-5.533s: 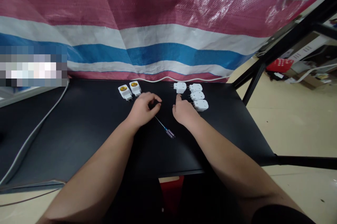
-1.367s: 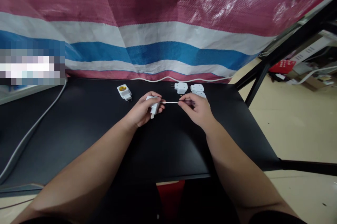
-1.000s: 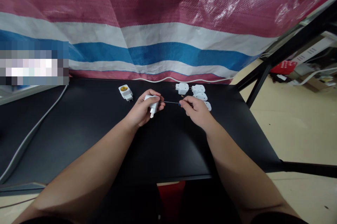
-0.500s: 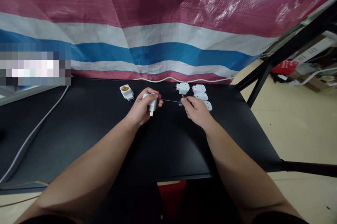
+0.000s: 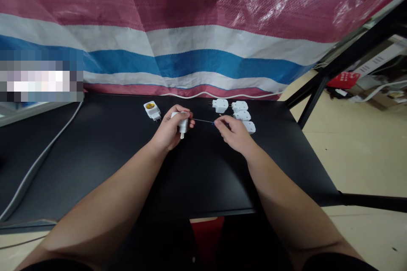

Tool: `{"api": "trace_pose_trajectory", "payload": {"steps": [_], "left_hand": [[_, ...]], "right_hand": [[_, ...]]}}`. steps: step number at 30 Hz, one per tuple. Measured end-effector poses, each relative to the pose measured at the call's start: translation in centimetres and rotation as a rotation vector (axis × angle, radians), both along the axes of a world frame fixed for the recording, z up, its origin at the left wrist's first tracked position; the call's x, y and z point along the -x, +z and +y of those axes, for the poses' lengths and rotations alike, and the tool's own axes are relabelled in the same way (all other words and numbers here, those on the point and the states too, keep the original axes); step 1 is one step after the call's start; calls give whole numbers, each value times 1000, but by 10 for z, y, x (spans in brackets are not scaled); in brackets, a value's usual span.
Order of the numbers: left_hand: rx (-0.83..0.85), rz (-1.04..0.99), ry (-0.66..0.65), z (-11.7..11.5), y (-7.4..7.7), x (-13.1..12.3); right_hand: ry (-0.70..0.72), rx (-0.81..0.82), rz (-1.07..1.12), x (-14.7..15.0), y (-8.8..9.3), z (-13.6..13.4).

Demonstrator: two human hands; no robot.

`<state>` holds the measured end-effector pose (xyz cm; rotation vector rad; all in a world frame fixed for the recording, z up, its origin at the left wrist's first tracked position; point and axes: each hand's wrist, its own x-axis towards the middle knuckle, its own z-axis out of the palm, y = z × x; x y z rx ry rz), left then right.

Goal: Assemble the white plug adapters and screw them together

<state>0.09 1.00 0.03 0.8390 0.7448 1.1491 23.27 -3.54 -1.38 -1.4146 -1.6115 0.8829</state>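
You hold a white plug adapter (image 5: 182,121) in your left hand (image 5: 168,131), its metal prong pointing down. Your right hand (image 5: 233,132) pinches a slim screwdriver (image 5: 203,121), its thin steel shaft lying level, tip just beside the adapter.

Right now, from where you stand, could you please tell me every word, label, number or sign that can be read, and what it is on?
Red packet on the floor, far right: white marks, too small to read.
White strip on a cardboard box behind it: grey marks, too small to read.
White plastic plug adapter in the left hand: no lettering legible.
Thin blue-handled screwdriver: no marking legible.
Pixelated patch at the left edge: blurred, unreadable.
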Motion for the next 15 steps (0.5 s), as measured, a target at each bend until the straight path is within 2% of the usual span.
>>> {"api": "trace_pose_trajectory", "payload": {"steps": [3, 7, 9, 15], "left_hand": [[-10, 11, -7, 0, -1, 0], [26, 24, -19, 1, -2, -1], [27, 26, -10, 1, -3, -1], [0, 26, -1, 2, -4, -1]], "right_hand": [[12, 26, -4, -1, 0, 1], [23, -110, 11, -2, 4, 0], [35, -126, 30, 0, 3, -1], [-11, 32, 13, 5, 1, 0]]}}
